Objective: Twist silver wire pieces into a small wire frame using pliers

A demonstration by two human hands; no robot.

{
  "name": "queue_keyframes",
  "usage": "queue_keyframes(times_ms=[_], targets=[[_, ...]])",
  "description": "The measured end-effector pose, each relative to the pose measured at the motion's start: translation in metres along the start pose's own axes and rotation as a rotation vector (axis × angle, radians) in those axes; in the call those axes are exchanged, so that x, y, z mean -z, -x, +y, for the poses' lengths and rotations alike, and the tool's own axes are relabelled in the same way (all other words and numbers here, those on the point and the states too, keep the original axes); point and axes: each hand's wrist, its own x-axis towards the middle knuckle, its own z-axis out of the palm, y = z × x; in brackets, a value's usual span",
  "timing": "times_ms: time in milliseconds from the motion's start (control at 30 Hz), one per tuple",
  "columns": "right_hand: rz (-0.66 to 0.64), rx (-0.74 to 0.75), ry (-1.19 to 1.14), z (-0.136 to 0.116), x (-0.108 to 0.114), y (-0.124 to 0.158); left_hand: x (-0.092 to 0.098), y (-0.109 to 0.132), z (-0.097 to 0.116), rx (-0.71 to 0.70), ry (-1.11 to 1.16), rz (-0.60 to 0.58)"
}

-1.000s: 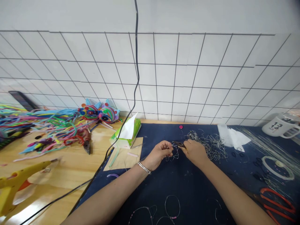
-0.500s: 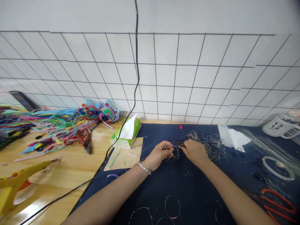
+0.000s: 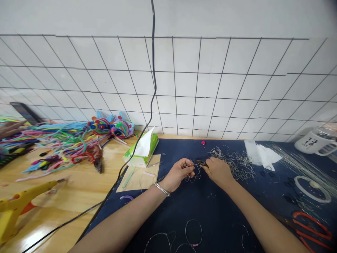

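Above the dark blue mat (image 3: 210, 214), my left hand (image 3: 181, 170) pinches a small looped piece of thin wire (image 3: 195, 176), whose curls hang below the fingers. My right hand (image 3: 219, 169) is wrapped round dark pliers (image 3: 201, 162). Their jaws point left and reach the wire close to my left fingertips; whether they grip it is too small to tell. A tangled heap of silver wire (image 3: 237, 163) lies just beyond my right hand. Nearer me on the mat are wire rings with pink beads (image 3: 194, 234).
A tissue pack (image 3: 143, 149) stands behind my left hand. Coloured pipe cleaners (image 3: 71, 140), another pair of pliers (image 3: 98, 165) and a yellow glue gun (image 3: 23, 203) lie left. Orange-handled scissors (image 3: 312, 225) and a mug (image 3: 313, 142) are right. A black cable (image 3: 152, 70) hangs down.
Another person's hand has come in at the far left, over the pipe cleaners. My two hands, the pliers and the wire have hardly moved.
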Motion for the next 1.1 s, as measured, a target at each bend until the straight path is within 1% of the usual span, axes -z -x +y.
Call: queue_keyframes(times_ms=[167,333,667,933,1100], targets=[[-0.006,0.015,-0.015,-0.0015,-0.0031,0.0003,0.0009,-0.0017,-0.0039,-0.034,-0.044,0.023],[-0.004,0.009,-0.015,-0.0028,-0.0057,0.0012,-0.0011,-0.0013,-0.0033,-0.038,-0.063,0.054],[-0.022,-0.003,-0.061,-0.0053,-0.0021,0.0016,0.0008,-0.0006,-0.0041,-0.097,-0.105,0.064],[-0.033,-0.016,-0.075,-0.0059,-0.0038,0.0016,-0.0027,0.0017,0.0023,-0.131,-0.097,0.052],[-0.027,-0.017,-0.083,-0.0060,-0.0026,0.0014,-0.0039,0.0024,0.0050,-0.131,-0.116,0.069]])
